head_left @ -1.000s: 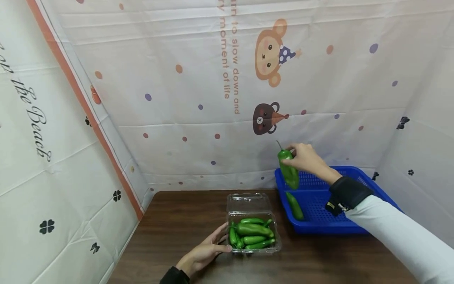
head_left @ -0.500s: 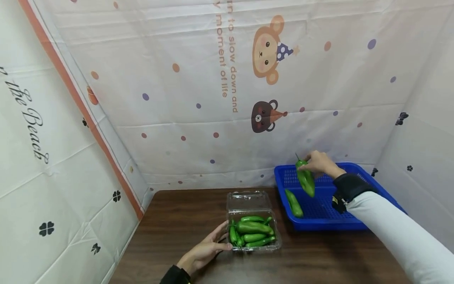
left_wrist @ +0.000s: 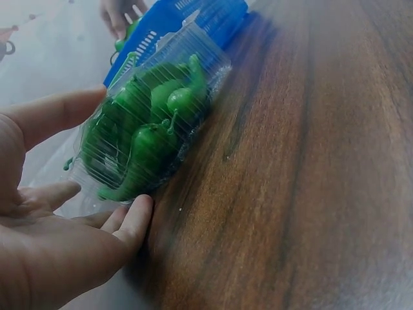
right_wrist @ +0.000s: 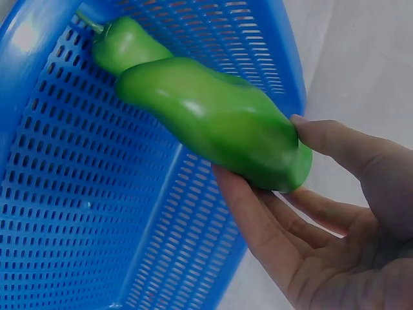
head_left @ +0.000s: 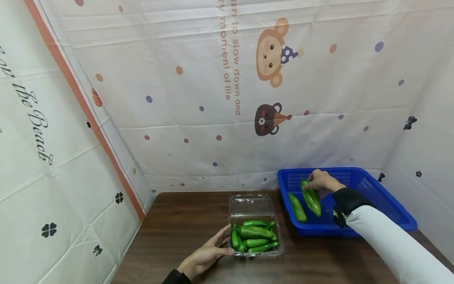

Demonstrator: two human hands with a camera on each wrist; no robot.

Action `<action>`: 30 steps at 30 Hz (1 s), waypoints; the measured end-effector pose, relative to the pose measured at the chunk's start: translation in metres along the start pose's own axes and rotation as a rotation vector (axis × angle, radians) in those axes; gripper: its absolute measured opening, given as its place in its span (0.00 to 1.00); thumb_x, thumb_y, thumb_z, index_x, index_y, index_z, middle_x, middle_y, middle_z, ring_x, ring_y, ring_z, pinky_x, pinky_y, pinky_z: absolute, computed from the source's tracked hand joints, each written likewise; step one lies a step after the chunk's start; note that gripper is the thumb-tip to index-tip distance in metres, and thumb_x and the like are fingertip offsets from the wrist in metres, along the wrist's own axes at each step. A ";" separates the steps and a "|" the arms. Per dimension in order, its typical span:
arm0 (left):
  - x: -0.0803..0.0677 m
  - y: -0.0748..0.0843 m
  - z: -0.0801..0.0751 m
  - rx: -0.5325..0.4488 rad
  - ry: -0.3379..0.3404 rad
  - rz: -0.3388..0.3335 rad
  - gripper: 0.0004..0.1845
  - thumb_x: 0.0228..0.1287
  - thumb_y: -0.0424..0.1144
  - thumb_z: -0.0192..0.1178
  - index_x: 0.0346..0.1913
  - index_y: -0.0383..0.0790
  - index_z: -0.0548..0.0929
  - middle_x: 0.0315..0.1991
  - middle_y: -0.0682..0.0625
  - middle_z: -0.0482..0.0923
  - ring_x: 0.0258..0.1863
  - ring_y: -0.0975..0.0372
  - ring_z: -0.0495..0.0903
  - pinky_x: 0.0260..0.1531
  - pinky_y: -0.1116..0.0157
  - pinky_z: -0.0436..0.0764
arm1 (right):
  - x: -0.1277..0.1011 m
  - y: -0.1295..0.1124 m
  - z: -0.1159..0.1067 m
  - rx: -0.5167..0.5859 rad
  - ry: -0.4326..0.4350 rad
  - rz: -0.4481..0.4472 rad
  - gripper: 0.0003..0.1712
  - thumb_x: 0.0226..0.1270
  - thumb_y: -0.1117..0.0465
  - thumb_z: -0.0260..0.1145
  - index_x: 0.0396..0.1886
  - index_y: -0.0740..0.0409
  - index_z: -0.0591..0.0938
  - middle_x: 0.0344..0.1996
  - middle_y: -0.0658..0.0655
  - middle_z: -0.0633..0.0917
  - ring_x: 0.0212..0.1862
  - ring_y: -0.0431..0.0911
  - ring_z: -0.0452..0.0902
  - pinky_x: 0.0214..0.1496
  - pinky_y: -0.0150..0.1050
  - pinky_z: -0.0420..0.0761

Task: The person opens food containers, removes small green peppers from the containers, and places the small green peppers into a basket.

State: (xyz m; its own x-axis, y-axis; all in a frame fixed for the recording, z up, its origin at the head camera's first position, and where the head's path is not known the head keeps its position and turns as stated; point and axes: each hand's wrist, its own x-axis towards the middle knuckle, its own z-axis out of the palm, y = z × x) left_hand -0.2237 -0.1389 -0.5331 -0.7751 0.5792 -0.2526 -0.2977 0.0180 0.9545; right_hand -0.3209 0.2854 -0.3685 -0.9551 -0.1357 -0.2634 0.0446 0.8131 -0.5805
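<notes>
My right hand (head_left: 320, 180) pinches a large green pepper (right_wrist: 219, 119) near its stem end, between thumb and fingers, inside the blue plastic basket (head_left: 393, 205). Its free end points down toward the basket floor. Beside it, against the left wall, lies another green pepper (head_left: 297, 208). My left hand (head_left: 207, 252) rests against the left side of a clear plastic clamshell box (head_left: 280, 252), thumb at the near corner and fingers spread along the wall. Several green peppers (left_wrist: 151, 145) fill the box, whose lid (head_left: 251, 205) stands folded back.
Box and basket stand side by side on a dark brown wooden table (head_left: 170, 225), the basket to the right. A white printed cloth (head_left: 170, 98) hangs behind the table and along its sides.
My right hand has moved right and down, carrying the pepper from above the basket's left rim into the basket. The left hand stays at the box.
</notes>
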 end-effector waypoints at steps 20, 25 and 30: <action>-0.002 0.001 0.001 -0.005 0.005 -0.006 0.49 0.68 0.34 0.66 0.84 0.47 0.47 0.83 0.33 0.41 0.81 0.36 0.42 0.76 0.36 0.55 | 0.016 0.016 0.032 -0.137 -0.092 0.073 0.19 0.67 0.68 0.69 0.47 0.83 0.78 0.41 0.76 0.82 0.42 0.63 0.87 0.43 0.53 0.90; -0.003 -0.001 0.001 -0.003 0.013 -0.007 0.49 0.68 0.35 0.67 0.84 0.47 0.48 0.83 0.34 0.42 0.81 0.36 0.43 0.76 0.36 0.56 | 0.018 0.019 0.033 -0.137 -0.152 0.089 0.16 0.69 0.69 0.66 0.46 0.82 0.75 0.40 0.75 0.82 0.44 0.63 0.86 0.46 0.53 0.90; -0.002 0.000 0.001 -0.004 0.008 -0.009 0.48 0.68 0.34 0.66 0.84 0.48 0.49 0.83 0.33 0.42 0.81 0.36 0.43 0.76 0.36 0.56 | 0.020 0.019 0.033 -0.157 -0.173 0.117 0.13 0.72 0.68 0.65 0.43 0.79 0.76 0.37 0.72 0.83 0.35 0.58 0.89 0.39 0.47 0.91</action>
State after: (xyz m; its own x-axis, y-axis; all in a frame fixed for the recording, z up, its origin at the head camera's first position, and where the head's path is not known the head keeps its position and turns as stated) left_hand -0.2213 -0.1396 -0.5323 -0.7767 0.5725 -0.2627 -0.3069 0.0204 0.9515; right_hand -0.3293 0.2794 -0.4105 -0.8812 -0.1198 -0.4572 0.0926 0.9049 -0.4155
